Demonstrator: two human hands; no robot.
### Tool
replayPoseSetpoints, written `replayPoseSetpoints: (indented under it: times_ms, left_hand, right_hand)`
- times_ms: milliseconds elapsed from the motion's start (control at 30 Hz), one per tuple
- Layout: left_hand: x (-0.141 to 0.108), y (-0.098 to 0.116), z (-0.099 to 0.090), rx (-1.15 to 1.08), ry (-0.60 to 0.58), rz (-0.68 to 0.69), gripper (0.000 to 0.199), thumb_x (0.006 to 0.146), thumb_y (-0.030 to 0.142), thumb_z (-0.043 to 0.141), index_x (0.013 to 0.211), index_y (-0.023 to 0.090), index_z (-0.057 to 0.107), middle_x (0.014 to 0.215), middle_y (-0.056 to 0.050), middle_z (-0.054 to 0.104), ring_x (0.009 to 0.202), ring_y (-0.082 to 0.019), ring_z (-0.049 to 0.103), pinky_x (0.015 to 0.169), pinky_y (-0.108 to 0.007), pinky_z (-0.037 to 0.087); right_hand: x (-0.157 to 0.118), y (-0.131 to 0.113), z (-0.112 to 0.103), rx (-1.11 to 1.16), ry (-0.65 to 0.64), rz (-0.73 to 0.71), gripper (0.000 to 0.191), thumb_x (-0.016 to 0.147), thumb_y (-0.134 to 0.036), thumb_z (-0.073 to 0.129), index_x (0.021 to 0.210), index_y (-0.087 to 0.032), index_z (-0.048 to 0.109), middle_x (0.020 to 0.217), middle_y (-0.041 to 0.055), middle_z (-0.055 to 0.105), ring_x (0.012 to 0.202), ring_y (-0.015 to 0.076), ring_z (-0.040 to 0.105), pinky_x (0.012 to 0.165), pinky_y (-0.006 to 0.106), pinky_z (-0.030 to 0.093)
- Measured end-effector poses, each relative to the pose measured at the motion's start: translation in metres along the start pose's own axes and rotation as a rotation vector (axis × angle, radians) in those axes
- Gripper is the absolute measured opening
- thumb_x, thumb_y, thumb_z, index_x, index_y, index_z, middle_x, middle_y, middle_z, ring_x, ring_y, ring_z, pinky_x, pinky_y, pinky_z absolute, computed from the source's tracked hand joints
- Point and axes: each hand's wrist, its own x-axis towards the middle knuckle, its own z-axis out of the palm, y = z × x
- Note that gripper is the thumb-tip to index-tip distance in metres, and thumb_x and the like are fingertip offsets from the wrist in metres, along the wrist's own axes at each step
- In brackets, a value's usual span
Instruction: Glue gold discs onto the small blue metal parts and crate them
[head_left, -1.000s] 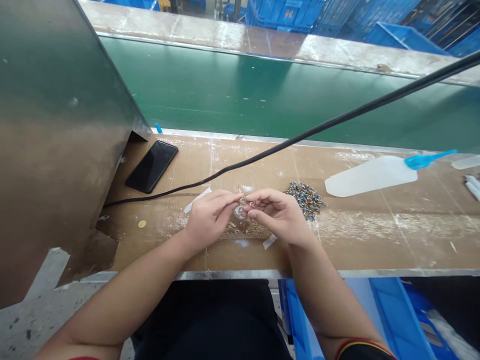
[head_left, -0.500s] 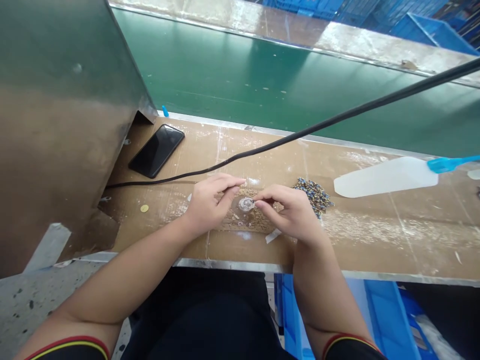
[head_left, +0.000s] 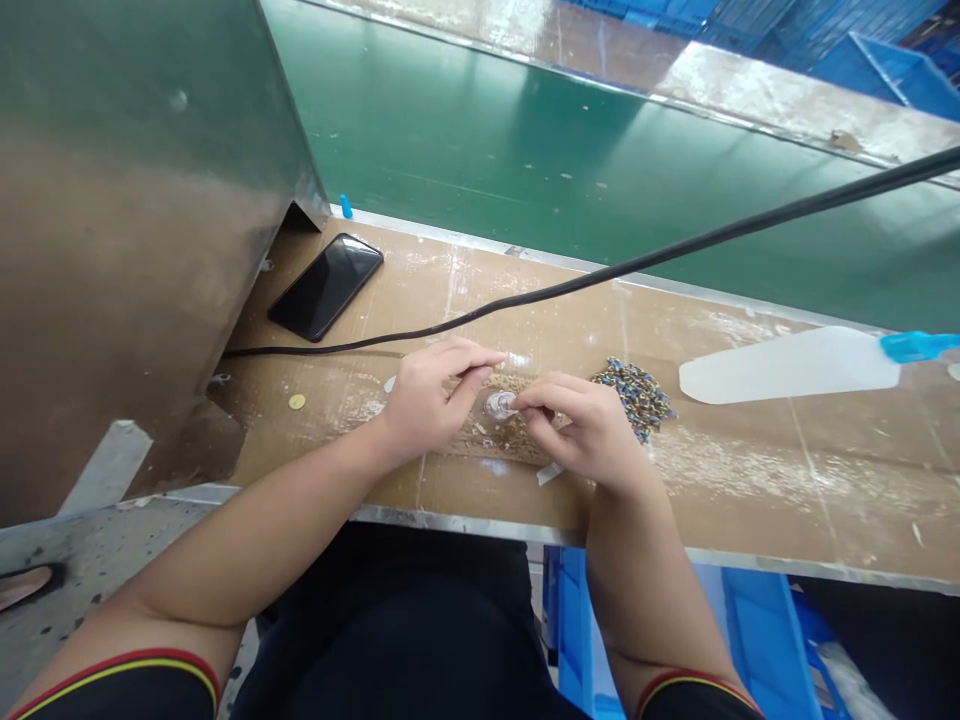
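A small clear round plastic piece (head_left: 499, 404) lies on the worn board between my two hands. My left hand (head_left: 433, 398) is just left of it, thumb and forefinger drawn together in a pinch; whatever they hold is too small to make out. The closed fingertips of my right hand (head_left: 581, 420) meet the right edge of the clear piece, and what is between them is hidden. Close behind the right hand is a pile of small metal parts (head_left: 637, 395) with blue and brass colours.
A black cable (head_left: 540, 292) crosses above the bench (head_left: 720, 500). A phone (head_left: 326, 287) and a yellow disc (head_left: 297, 402) lie left, beside a metal housing (head_left: 142, 250). On the right lies a white bottle (head_left: 787, 366) with a blue nozzle. Behind runs a green belt (head_left: 465, 140).
The view has shifted slightly, moving the bench things a little to the right. My right fingers have curled a little at the clear piece's edge; my left hand keeps its pinch.
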Motion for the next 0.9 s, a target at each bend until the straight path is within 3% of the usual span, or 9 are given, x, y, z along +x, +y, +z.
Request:
replayPoseSetpoints:
  times_ms: [667,767,900]
  left_hand:
    - [0.0011,0.0005,0.0007,-0.017,0.042,-0.005,0.02,0.099,0.009,0.062,0.109,0.017,0.078,0.099,-0.005,0.078,0.094,-0.015,0.074,0.09,-0.031,0.063]
    - [-0.0005,-0.0004,0.0018,-0.062,0.03,-0.073,0.021,0.099,0.011,0.061,0.112,0.017,0.078,0.103,-0.006,0.079,0.097,-0.017,0.074,0.092,-0.034,0.063]
    - [-0.0034,-0.0036,0.0052,-0.23,0.016,-0.278,0.024,0.096,0.014,0.064,0.116,0.015,0.078,0.105,-0.009,0.08,0.093,-0.017,0.076,0.084,-0.031,0.066]
  right_hand:
    - [0.0055,-0.006,0.0028,-0.085,0.054,-0.035,0.021,0.092,-0.011,0.054,0.093,-0.023,0.071,0.08,0.0005,0.068,0.066,0.0151,0.063,0.063,0.028,0.052]
    - [0.0041,-0.0056,0.0026,-0.082,0.041,-0.033,0.021,0.093,-0.011,0.054,0.093,-0.024,0.071,0.083,0.0011,0.07,0.069,0.016,0.065,0.064,0.029,0.053]
    - [0.0016,-0.0038,0.0014,-0.065,0.022,-0.016,0.021,0.094,-0.012,0.055,0.094,-0.024,0.072,0.086,0.002,0.073,0.072,0.0173,0.068,0.065,0.03,0.054]
